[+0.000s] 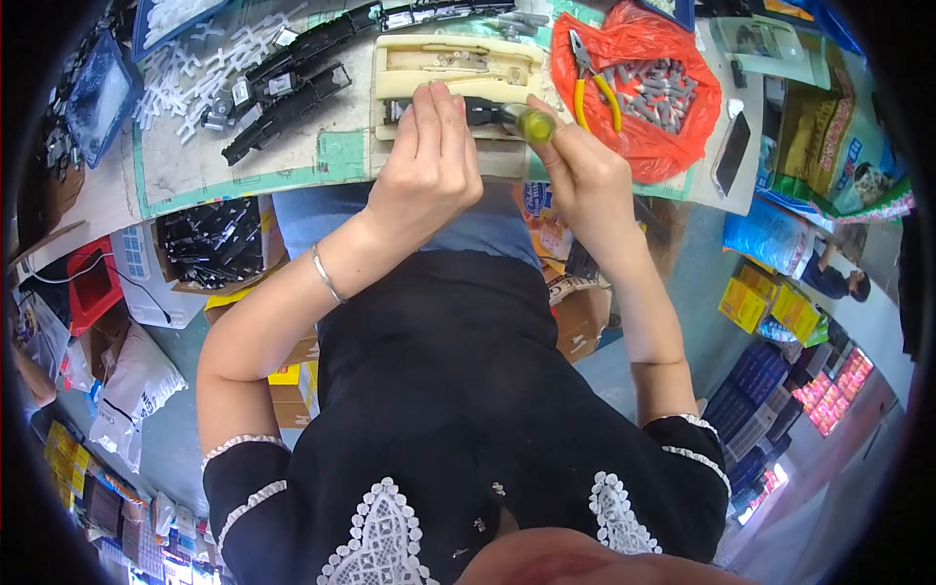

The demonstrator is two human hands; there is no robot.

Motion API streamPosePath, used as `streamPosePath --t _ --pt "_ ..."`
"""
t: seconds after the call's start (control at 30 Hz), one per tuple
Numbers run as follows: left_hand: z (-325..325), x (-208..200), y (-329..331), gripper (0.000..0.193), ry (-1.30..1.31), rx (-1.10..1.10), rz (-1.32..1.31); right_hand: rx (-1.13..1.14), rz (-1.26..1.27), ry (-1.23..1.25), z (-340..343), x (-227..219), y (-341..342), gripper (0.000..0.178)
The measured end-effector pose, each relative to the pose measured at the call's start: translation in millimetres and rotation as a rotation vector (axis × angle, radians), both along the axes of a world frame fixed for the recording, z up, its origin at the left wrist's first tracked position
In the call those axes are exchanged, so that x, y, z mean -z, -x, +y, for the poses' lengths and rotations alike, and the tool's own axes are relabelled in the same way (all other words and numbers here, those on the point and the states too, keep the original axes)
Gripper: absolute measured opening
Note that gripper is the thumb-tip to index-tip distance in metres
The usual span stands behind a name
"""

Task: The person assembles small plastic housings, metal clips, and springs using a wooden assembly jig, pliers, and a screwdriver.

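A cream-coloured holding block (390, 58) with shaped recesses lies on the workbench before me. In its near recess sits a long black plastic part (480, 112). My left hand (429, 166) rests over the left portion of that part, fingers straight and side by side, covering some of it; the thumb is hidden. My right hand (585, 166) is closed around what looks like a screwdriver with a translucent yellow-green handle (536, 126), at the right end of the black part. The tool's tip cannot be made out.
Right of the block, a red plastic bag (682, 141) holds many small grey pieces (658, 93), with yellow-handled cutting pliers (595, 83) on it. A phone (731, 154) lies farther right. Black strip assemblies (283, 117), white plastic pieces (190, 78) and a blue tray (102, 102) occupy the left.
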State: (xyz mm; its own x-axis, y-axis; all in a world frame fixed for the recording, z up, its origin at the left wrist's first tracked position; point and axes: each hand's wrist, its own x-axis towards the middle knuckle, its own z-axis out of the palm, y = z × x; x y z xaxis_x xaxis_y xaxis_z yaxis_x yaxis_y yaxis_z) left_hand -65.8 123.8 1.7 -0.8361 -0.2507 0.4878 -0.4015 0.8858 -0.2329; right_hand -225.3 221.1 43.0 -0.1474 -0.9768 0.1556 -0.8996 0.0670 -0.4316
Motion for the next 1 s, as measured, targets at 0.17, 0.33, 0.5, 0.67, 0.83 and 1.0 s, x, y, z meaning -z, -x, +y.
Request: streamPosePath --t 0.17,0.33,0.5,0.67,0.83,1.0 --pt "0.3 1.1 -0.2 0.023 -0.028 0.008 0.027 0.310 -0.403 0.143 10.7 -7.7 4.8 0.015" --pt "-0.2 -0.5 -1.6 0.022 -0.091 -0.002 0.059 0.293 -0.272 0.006 7.3 -11.5 9.1 0.015" --pt "-2.2 -8.9 -5.5 0.026 -0.272 -0.033 0.075 0.272 -0.172 -0.144 4.0 -1.6 14.8 0.018" --pt "14.0 -13.8 -11.1 0.034 -0.554 -0.015 0.237 0.245 -0.265 -0.004 -16.2 -32.2 4.1 0.017" --pt "42.8 6.2 -12.2 0.015 -0.503 -0.106 0.120 -0.190 -0.195 0.244 -45.9 -2.9 -13.8 0.016" --pt "47.3 13.1 -12.8 0.008 -0.521 -0.136 0.086 -0.081 -0.145 0.144 -43.5 -20.2 -21.2 0.025"
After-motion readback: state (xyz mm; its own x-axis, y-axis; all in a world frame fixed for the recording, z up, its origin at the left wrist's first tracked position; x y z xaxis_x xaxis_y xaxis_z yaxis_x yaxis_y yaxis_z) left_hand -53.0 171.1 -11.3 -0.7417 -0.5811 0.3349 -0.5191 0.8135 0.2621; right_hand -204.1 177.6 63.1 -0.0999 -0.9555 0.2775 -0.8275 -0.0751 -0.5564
